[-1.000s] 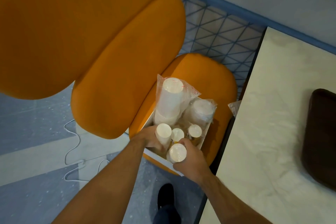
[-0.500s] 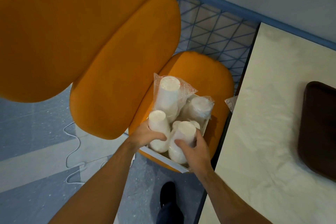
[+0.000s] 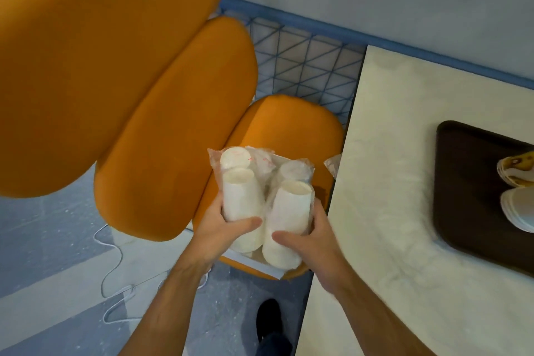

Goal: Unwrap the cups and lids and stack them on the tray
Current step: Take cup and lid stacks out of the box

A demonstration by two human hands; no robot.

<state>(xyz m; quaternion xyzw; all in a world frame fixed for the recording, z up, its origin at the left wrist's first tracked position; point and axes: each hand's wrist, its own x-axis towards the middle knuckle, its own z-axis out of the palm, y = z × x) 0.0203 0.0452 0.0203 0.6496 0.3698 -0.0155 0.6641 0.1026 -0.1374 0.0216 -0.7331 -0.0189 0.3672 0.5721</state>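
White cup stacks (image 3: 242, 205) gripped by left hand (image 3: 222, 228) and right hand (image 3: 312, 237) near table edge (image 3: 341, 170).

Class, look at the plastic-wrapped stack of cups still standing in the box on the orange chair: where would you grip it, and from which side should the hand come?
Grip the wrapped stack around its upper body, probably coming from above. It stands about upright in the box with its top free, while its lower part sits behind the stack in the left hand. Both hands are full; the right hand holds another stack, so one must be freed first.
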